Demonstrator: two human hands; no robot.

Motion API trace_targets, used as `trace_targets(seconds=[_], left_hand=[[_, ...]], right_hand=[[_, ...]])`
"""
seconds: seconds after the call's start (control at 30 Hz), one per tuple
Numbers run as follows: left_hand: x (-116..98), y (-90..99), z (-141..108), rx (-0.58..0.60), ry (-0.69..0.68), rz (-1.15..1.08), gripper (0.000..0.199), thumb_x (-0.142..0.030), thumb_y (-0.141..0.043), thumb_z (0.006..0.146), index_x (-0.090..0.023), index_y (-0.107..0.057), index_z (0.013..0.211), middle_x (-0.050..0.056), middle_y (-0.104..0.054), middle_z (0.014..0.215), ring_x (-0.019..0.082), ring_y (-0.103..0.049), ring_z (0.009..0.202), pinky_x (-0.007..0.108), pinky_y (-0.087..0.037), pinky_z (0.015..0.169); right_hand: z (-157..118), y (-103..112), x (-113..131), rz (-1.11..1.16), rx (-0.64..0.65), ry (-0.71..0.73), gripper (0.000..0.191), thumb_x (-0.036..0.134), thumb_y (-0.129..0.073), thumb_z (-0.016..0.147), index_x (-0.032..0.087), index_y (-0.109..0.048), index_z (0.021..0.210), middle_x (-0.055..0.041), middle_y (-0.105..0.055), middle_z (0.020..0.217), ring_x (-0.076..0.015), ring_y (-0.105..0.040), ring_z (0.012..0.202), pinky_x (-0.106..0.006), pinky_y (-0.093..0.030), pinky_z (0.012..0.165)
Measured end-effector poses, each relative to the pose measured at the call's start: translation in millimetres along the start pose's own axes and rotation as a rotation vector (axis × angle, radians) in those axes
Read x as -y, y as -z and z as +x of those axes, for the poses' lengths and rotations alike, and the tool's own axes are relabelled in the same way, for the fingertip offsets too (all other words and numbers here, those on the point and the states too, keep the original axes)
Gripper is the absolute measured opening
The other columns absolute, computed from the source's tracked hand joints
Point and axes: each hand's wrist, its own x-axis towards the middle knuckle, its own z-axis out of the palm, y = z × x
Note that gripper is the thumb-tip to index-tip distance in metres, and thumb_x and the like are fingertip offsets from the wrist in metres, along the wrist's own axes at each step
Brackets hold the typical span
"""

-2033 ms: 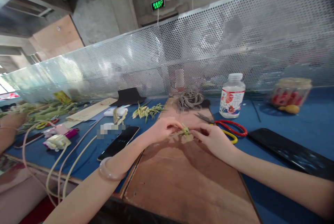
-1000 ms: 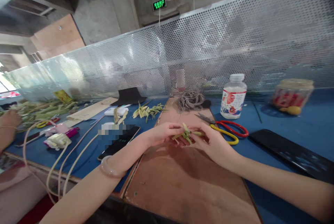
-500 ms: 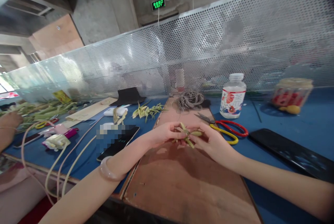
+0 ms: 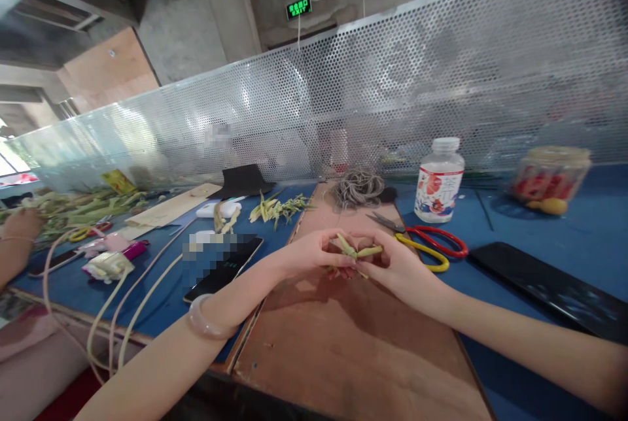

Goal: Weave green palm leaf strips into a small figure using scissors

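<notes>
My left hand (image 4: 328,250) and my right hand (image 4: 387,257) meet over the brown board (image 4: 353,349). Between their fingertips is a small yellow-green piece with pointed, leaf-like strips (image 4: 352,252) sticking out from its middle. Both hands are closed on it, thumbs near its centre. Its underside is hidden by the fingers. Just beyond my right hand lies a pair of scissors (image 4: 429,238) with one red and one yellow handle loop, blades towards the back left. A tangle of grey cord (image 4: 359,188) sits on the board behind the hands.
A clear bottle with a flowered label (image 4: 439,182), a jar (image 4: 552,176) and a black phone-like slab (image 4: 544,290) stand or lie at right. On the left are a phone (image 4: 230,269), green sprigs (image 4: 277,210), white cables and another person's hand (image 4: 22,231). A perforated metal screen (image 4: 275,107) runs behind.
The yellow-green piece has turned slightly between my fingers, and its right strip now points out more plainly. My right thumb sits a little lower; both arms have stayed almost in place.
</notes>
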Motion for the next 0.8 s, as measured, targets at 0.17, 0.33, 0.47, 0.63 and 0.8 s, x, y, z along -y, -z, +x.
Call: trace_targets(seconds=[0.17,0.33,0.47,0.63,0.8], left_hand=[[-3,0.1,-1,-0.041,-0.003,0.032,0.037,-0.032,-0.069,0.071,-0.015,-0.056,0.102,0.006,-0.065,0.086,0.013,-0.062,0.071,0.025,-0.048,0.06],[-2,2.1,-1,0.009,0.008,0.09,0.029,-0.03,-0.072,0.067,-0.013,-0.061,0.089,0.004,-0.065,0.079,0.011,-0.06,0.064,0.026,-0.048,0.062],[0,6.0,1,-0.02,0.015,0.116,0.029,-0.034,-0.071,0.068,-0.012,-0.062,0.085,0.004,-0.065,0.076,0.012,-0.061,0.063,0.027,-0.048,0.062],[0,10.3,0,0.008,0.017,0.085,0.029,-0.031,-0.072,0.068,-0.012,-0.064,0.088,0.004,-0.066,0.077,0.011,-0.06,0.063,0.026,-0.048,0.065],[-1,9.8,1,-0.041,0.01,0.017,0.031,-0.028,-0.073,0.067,-0.014,-0.065,0.093,0.003,-0.066,0.074,0.01,-0.06,0.063,0.025,-0.047,0.063]], right_hand=[[0,1,-3,-0.003,0.02,-0.103,0.048,0.031,-0.06,0.08,0.02,-0.042,0.123,-0.0063,-0.068,0.098,-0.0171,-0.066,0.077,-0.029,-0.053,0.063],[1,0,-3,0.106,-0.015,-0.118,0.078,0.024,-0.064,0.074,0.022,-0.021,0.139,-0.002,-0.067,0.087,-0.0145,-0.064,0.069,-0.028,-0.052,0.061],[1,-1,2,0.221,0.033,-0.194,0.088,0.023,-0.066,0.073,0.019,-0.013,0.143,0.0001,-0.066,0.077,-0.0119,-0.06,0.059,-0.025,-0.049,0.054],[-3,0,6,0.345,0.116,-0.253,0.092,0.024,-0.069,0.071,0.022,-0.013,0.145,0.0,-0.067,0.08,-0.012,-0.06,0.06,-0.024,-0.049,0.053],[-3,4,20,0.351,0.184,-0.259,0.074,0.025,-0.068,0.072,0.021,-0.034,0.138,-0.0049,-0.068,0.091,-0.0127,-0.061,0.065,-0.027,-0.052,0.059]])
